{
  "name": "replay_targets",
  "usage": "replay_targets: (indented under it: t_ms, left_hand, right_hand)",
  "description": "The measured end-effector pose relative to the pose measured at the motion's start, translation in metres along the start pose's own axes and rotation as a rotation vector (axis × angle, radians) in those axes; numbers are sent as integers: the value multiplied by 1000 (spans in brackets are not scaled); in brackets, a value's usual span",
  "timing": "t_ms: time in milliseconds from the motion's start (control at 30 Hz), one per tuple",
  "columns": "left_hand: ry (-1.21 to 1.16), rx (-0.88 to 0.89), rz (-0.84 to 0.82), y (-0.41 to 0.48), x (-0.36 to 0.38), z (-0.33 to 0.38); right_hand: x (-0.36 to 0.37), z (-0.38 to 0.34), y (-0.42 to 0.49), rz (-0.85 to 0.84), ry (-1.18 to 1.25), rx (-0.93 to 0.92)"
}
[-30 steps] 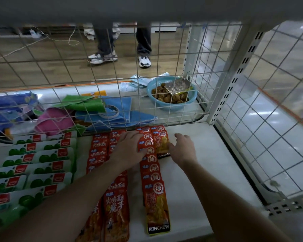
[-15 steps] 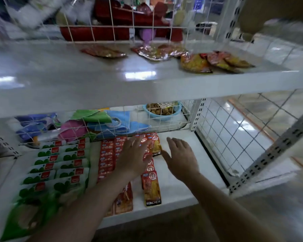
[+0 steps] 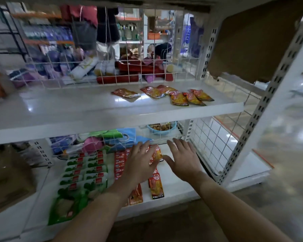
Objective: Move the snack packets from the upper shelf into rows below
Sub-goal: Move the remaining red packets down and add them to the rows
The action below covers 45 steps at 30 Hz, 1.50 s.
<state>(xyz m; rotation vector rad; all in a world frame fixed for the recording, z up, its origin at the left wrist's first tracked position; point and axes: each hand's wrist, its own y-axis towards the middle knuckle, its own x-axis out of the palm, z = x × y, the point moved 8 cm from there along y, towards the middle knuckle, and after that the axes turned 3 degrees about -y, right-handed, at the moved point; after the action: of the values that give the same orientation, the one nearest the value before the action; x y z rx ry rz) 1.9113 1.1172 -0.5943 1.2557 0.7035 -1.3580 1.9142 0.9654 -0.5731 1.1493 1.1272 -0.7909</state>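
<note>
Upper-shelf snack packets [image 3: 179, 99] long-axis askew, lower row [image 3: 156, 187] front-to-back; left hand [image 3: 140, 165], right hand [image 3: 184, 159] flat, empty

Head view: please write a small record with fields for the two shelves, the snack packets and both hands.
upper shelf: several orange snack packets lie loose on its right part
lower shelf: green packets left, red packets middle, orange row right
left hand: open, flat, over the orange row's far end
right hand: open, beside that row, holds nothing
task state: upper packets not yet moved down
</note>
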Motion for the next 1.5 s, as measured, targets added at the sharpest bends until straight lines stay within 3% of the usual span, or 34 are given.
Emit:
replay_targets:
  t_ms: [300, 500, 867, 1200, 1367, 1500]
  left_hand:
    - [3, 102, 63, -14, -90, 41]
    - [0, 263, 245, -10, -143, 63]
    - [15, 253, 285, 65, -166, 65]
    - [-308, 0, 157, 156, -139, 58]
    - [-298, -103, 98, 182, -130, 62]
    - [-156, -144, 101, 191, -122, 60]
  right_hand:
    - [-83, -1, -24, 76, -50, 41]
    - [-139, 0, -6, 201, -15, 9]
    - [-162, 23, 55, 195, -50, 39]
    - [-149, 81, 110, 164, -25, 154]
    - [-136, 98, 142, 70, 78, 232]
    - [-124, 103, 149, 36, 158, 292]
